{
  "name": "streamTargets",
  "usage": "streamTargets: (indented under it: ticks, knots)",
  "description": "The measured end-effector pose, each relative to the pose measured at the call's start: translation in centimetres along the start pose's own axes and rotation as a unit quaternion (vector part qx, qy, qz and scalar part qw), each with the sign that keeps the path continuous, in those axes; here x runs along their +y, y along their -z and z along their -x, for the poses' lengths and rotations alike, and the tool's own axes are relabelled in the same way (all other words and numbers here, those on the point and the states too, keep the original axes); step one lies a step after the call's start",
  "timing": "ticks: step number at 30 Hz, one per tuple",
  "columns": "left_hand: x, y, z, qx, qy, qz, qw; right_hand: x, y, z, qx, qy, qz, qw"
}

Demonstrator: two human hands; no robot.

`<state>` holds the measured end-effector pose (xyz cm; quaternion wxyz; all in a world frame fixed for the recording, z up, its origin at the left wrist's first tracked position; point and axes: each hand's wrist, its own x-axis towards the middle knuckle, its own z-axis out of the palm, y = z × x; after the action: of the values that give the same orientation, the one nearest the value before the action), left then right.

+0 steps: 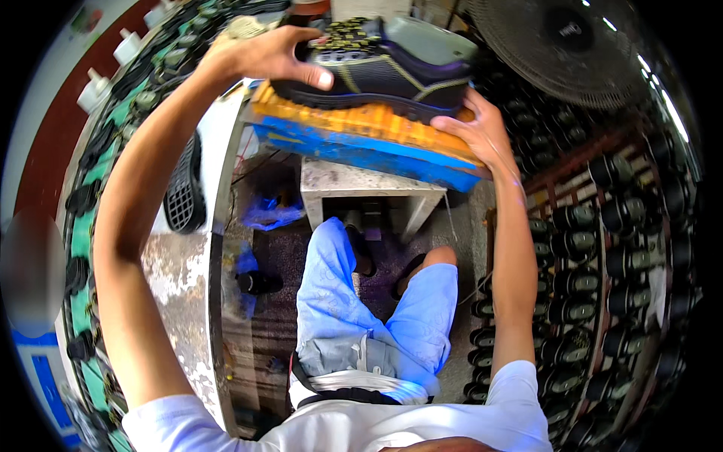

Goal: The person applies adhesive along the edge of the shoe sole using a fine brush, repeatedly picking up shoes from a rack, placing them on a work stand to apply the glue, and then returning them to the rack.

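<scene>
A black shoe (384, 79) with yellow stitching and yellow-flecked laces lies lengthwise over an orange ribbed pad (339, 119). In the shoe's opening sits a grey-green last (431, 39). My left hand (267, 56) grips the toe end, thumb along the near side and fingers over the top. At the heel end, my right hand (480, 126) is closed around the lower edge, with its thumb against the sole. Below the pad is a worn blue block (361, 154). Whether the sole presses on the pad or hovers just above it, I cannot tell.
A dark outsole (185, 188) lies on the white worktop to the left. Beyond it runs a green conveyor (96, 377) carrying shoe parts. A large fan (568, 34) stands far right, above racks of shoes (576, 282). A whitish stand (369, 179) is before my knees.
</scene>
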<state>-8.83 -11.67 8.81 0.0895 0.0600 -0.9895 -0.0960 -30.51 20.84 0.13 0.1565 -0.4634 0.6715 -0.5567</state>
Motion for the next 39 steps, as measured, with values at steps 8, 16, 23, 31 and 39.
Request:
streamTargets:
  ticks: [8,16,23,31,39]
  knots:
    - [-4.7,-2.4,5.8,0.036,-0.025,0.427,0.903,-0.4,-0.3,-0.5,-0.012,-0.033,-0.011,0.999]
    - [-4.6,-0.6,4.3,-0.013,-0.016,0.312,0.95,-0.6,-0.3,-0.3,-0.004,-0.04,0.015,0.999]
    - [-4.1,-0.3,4.6,0.059,-0.059,0.037,0.996,-0.1,0.2,-0.4,-0.004,-0.024,0.017,1.0]
    - [-3.5,-3.7,5.9,0.081,0.025,0.432,0.898,0.8,0.0,-0.8,-0.009,0.036,-0.044,0.998]
    - [-2.7,-3.3,5.8,0.079,0.014,0.436,0.896,0.0,0.4,0.1,0.01,0.008,0.01,1.0]
